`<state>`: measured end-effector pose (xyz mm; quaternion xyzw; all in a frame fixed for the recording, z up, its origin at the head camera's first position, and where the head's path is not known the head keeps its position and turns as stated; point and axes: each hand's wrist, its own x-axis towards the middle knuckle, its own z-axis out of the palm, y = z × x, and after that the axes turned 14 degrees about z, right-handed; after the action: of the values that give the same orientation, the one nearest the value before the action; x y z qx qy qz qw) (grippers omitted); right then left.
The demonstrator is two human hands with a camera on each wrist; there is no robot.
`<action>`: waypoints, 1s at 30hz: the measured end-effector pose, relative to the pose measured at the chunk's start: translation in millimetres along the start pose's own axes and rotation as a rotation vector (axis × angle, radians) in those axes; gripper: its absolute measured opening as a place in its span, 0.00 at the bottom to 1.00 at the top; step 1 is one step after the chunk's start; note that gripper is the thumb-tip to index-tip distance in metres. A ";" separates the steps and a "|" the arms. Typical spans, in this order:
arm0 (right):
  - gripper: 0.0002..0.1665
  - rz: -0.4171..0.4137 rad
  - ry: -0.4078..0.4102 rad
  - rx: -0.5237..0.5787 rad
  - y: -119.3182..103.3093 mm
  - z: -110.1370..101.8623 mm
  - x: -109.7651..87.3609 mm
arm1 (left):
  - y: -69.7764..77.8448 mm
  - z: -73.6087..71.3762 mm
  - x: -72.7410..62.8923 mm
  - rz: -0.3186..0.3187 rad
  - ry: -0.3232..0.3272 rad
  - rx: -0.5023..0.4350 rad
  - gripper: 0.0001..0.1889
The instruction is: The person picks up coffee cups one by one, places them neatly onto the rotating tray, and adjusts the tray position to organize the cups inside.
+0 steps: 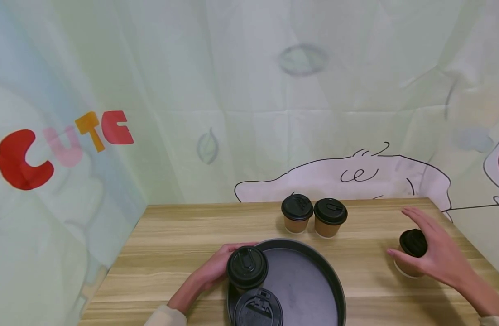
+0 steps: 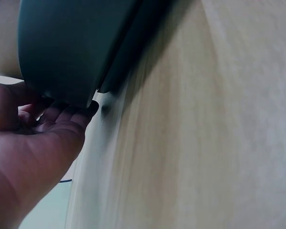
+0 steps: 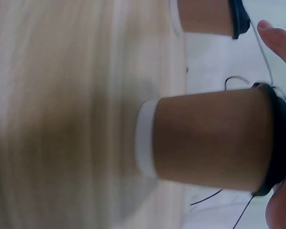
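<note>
My left hand [image 1: 217, 267] grips the left side of a round dark grey tray [image 1: 310, 280]; in the left wrist view its fingers curl at the tray wall [image 2: 69, 52]. Two black-lidded paper cups [image 1: 247, 267] [image 1: 258, 310] stand in the tray's left part, close together. Over at the right, my right hand [image 1: 443, 253] spreads thumb and fingers apart around a brown paper cup [image 3: 212, 138] with a black lid [image 1: 412, 243]. That cup stands upright on its white base on the table.
Two more lidded brown cups [image 1: 296, 224] [image 1: 327, 227] stand side by side behind the tray, near the far edge of the wooden table [image 1: 172, 235]. A printed cloth backdrop [image 1: 249, 90] hangs beyond that edge.
</note>
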<state>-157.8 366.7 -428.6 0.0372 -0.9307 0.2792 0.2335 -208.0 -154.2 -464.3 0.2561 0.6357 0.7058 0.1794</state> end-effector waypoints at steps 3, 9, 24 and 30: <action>0.66 0.068 -0.011 0.021 7.1 1.6 -4.8 | 0.9 0.5 -0.5 0.000 0.005 -0.001 0.24; 0.66 0.144 0.004 0.057 15.3 3.5 -10.2 | 1.9 1.3 -0.2 0.004 0.016 -0.005 0.24; 0.56 0.257 0.095 0.177 31.9 12.3 -23.5 | 1.7 1.6 -1.0 -0.008 0.027 -0.007 0.23; 0.48 0.302 0.107 0.178 33.2 13.4 -24.6 | 1.8 1.6 -0.7 -0.002 0.029 -0.017 0.23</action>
<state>-148.1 386.0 -466.3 -0.0975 -0.8835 0.3941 0.2336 -206.4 -153.5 -462.6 0.2435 0.6327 0.7145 0.1731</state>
